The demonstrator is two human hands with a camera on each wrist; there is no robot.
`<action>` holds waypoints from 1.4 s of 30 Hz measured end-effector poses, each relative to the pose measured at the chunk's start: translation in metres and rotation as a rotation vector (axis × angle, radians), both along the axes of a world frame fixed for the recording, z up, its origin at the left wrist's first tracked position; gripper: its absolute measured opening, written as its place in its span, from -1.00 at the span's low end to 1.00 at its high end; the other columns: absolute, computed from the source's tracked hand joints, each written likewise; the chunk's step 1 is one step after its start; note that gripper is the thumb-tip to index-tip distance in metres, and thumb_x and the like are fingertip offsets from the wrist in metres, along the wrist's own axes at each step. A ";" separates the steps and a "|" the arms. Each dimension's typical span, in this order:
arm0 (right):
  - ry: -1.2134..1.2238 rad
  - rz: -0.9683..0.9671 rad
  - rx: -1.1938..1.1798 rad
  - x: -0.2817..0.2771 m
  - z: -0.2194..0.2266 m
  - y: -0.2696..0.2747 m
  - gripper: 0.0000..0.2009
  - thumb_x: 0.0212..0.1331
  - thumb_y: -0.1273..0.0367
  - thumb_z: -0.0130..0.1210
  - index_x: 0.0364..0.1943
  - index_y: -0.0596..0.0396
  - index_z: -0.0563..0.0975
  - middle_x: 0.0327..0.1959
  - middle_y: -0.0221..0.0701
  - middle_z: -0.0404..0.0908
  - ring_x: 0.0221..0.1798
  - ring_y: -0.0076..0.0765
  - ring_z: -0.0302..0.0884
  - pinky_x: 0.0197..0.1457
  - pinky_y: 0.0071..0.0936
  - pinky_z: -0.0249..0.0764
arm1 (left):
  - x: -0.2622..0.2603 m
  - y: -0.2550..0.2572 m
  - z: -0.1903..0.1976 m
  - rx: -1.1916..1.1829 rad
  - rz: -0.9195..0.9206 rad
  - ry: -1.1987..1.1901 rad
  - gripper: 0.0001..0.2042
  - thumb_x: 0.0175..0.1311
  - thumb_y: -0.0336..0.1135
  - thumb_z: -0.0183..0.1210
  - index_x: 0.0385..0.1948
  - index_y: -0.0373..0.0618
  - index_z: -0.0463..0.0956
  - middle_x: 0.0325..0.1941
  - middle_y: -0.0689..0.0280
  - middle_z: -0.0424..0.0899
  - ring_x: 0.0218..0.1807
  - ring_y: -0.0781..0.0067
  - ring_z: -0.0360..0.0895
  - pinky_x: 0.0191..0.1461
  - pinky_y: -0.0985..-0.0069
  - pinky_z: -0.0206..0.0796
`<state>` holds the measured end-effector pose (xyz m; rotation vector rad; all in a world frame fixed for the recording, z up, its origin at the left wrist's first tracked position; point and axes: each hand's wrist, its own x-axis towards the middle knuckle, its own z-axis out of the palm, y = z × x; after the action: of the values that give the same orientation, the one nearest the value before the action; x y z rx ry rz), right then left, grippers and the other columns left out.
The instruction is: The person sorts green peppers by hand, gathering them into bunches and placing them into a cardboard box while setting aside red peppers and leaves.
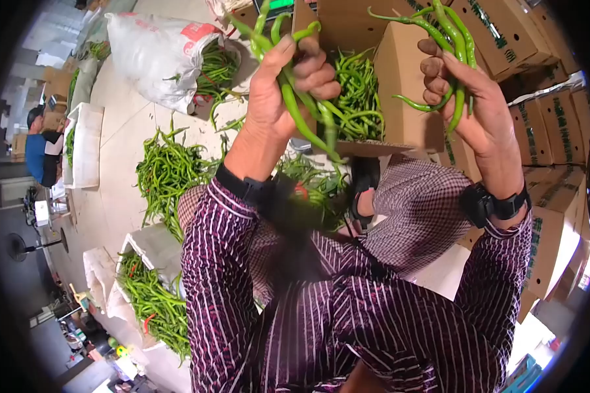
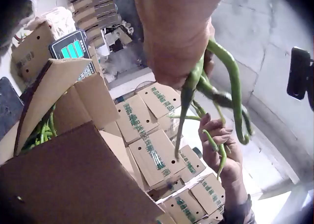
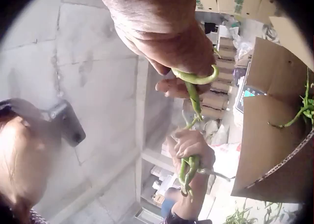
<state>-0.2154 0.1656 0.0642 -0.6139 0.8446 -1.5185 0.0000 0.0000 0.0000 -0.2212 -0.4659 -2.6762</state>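
My left hand (image 1: 275, 88) grips a bunch of long green chili peppers (image 1: 295, 108), whose ends stick out above and below the fist. Level with it on the right, my right hand (image 1: 478, 98) pinches several more green chilies (image 1: 462, 46) between thumb and curled fingers. Between and below both hands stands an open cardboard box (image 1: 410, 85) with a heap of green chilies (image 1: 360, 92) inside. In the left wrist view, chilies (image 2: 235, 81) hang curved from the left fist. In the right wrist view, a curled chili (image 3: 196, 78) shows under the right hand.
A white sack (image 1: 154, 56) spills chilies onto the floor at the upper left. Loose chilies (image 1: 167, 167) lie in a pile beside my legs, with a filled white crate (image 1: 154, 245) nearer. Stacked cartons (image 1: 544, 128) line the right. A scale (image 2: 71, 50) stands behind the box.
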 end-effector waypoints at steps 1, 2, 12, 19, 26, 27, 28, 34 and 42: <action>0.007 0.007 0.004 0.001 0.002 0.001 -0.59 0.27 0.39 0.02 0.16 0.30 0.31 -0.20 -0.28 0.51 -0.31 -0.55 0.47 -0.20 -0.53 0.45 | 0.000 -0.001 0.004 -0.001 0.017 -0.015 -0.72 0.20 -0.22 0.19 -0.19 -0.22 0.45 -0.45 0.41 0.25 -0.50 0.64 0.14 -0.42 0.57 0.19; 0.018 0.010 0.003 0.002 0.004 0.002 -0.60 0.27 0.41 0.01 0.15 0.31 0.31 -0.20 -0.29 0.51 -0.31 -0.55 0.47 -0.20 -0.53 0.45 | 0.000 -0.002 0.008 -0.008 0.029 -0.026 -0.72 0.20 -0.30 0.18 -0.15 -0.28 0.45 -0.41 0.40 0.27 -0.50 0.67 0.14 -0.47 0.67 0.17; -0.005 0.031 -0.030 -0.004 -0.001 0.004 -0.54 0.19 0.48 0.02 0.18 0.36 0.25 -0.10 -0.13 0.51 -0.14 -0.38 0.48 -0.01 -0.43 0.43 | -0.014 0.004 0.004 -0.070 0.025 -0.140 -0.75 -0.04 -0.39 0.12 -0.26 -0.18 0.48 -0.36 0.29 0.45 -0.20 0.30 0.34 -0.13 0.35 0.27; 0.023 0.010 -0.090 -0.023 -0.001 0.001 -0.41 0.12 0.51 0.01 0.26 0.39 0.13 -0.03 -0.08 0.46 -0.14 -0.31 0.51 0.02 -0.40 0.44 | -0.039 0.005 0.014 -0.240 0.150 -0.284 -0.68 -0.11 -0.34 0.19 -0.23 -0.14 0.45 -0.39 0.29 0.40 -0.07 0.20 0.38 0.12 0.15 0.24; -0.044 -0.034 -0.076 -0.014 0.007 0.003 -0.39 0.08 0.52 0.03 0.27 0.34 0.13 -0.03 -0.10 0.48 -0.14 -0.26 0.53 0.03 -0.36 0.47 | -0.031 0.001 0.009 -0.209 0.078 -0.283 -0.57 -0.09 -0.50 0.12 -0.06 -0.29 0.42 -0.13 0.15 0.52 0.10 -0.06 0.47 0.24 0.05 0.31; -0.044 0.002 -0.067 -0.017 0.006 0.006 -0.39 0.08 0.51 0.03 0.28 0.34 0.13 -0.04 -0.11 0.49 -0.14 -0.25 0.53 0.05 -0.34 0.46 | -0.033 0.003 0.009 -0.189 0.070 -0.288 -0.57 -0.10 -0.51 0.12 -0.05 -0.29 0.42 -0.10 0.15 0.52 0.10 -0.06 0.47 0.23 0.06 0.32; -0.036 0.022 -0.103 -0.020 0.004 0.007 -0.38 0.11 0.48 0.03 0.28 0.36 0.11 0.01 -0.07 0.48 -0.09 -0.20 0.55 0.11 -0.33 0.44 | -0.032 0.003 0.012 -0.214 0.064 -0.308 -0.56 -0.05 -0.52 0.12 -0.01 -0.27 0.39 -0.09 0.17 0.50 0.12 -0.05 0.46 0.22 0.08 0.33; -0.119 0.074 -0.167 -0.032 -0.008 0.002 -0.40 0.19 0.45 -0.03 0.32 0.31 0.07 0.19 -0.02 0.36 0.16 -0.14 0.45 0.21 -0.25 0.38 | -0.048 0.008 -0.003 -0.729 0.067 -0.687 -0.43 0.08 -0.44 0.17 0.19 -0.32 0.23 0.08 0.07 0.48 0.17 0.14 0.44 0.24 0.30 0.29; 0.031 -0.025 -0.121 -0.033 -0.030 -0.005 -0.47 0.23 0.43 -0.01 0.29 0.22 0.19 0.06 -0.24 0.48 0.05 -0.27 0.49 0.11 -0.39 0.43 | -0.058 0.027 0.019 -0.919 0.304 -0.886 -0.34 0.21 -0.16 0.18 0.25 -0.39 0.15 0.21 -0.03 0.39 0.24 0.20 0.35 0.28 0.37 0.16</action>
<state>-0.2482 0.1605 0.0341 -0.7197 0.7907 -1.5951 -0.0578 0.0273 0.0193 0.7507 -1.7900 -1.9424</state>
